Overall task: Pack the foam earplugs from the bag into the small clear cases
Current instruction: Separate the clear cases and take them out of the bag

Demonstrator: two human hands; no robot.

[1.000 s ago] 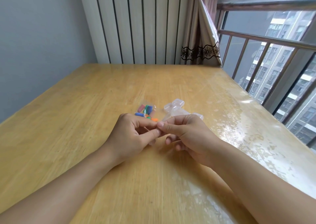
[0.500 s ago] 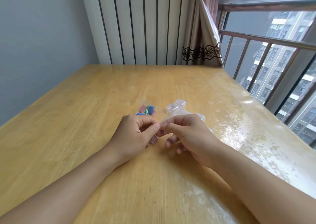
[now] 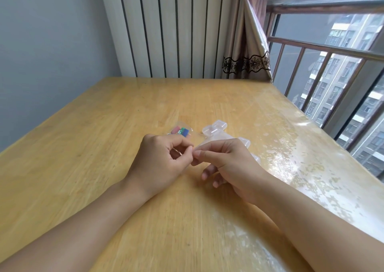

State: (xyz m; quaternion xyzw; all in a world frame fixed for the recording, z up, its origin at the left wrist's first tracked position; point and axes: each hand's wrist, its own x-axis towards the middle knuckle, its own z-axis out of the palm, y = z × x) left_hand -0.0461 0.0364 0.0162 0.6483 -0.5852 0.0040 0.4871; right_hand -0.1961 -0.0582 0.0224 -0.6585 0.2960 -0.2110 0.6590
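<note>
The small bag of foam earplugs (image 3: pixel 180 131) lies flat on the wooden table (image 3: pixel 87 147) just beyond the left hand (image 3: pixel 161 163), partly covered by its knuckles; pink, green and blue plugs show through the clear plastic. To the right of that bag, a clear plastic bag of small clear cases (image 3: pixel 215 127) rests on the table, its far end showing two rounded cases, the rest running behind the right hand (image 3: pixel 230 165), where more case corners peek out past the knuckles. Both hands meet over the table, fingertips touching. The left thumb and forefinger are pressed together in a pinch, and the right thumb and forefinger pinch against them from the other side; a thin clear edge of plastic seems to run from the pinch up toward the bag of cases, but what exactly sits between the fingertips is too small and transparent to make out. The right hand's other fingers curl loosely downward, tips near the tabletop. Both forearms stretch in from the lower corners of the view, bare, angled toward each other.
</note>
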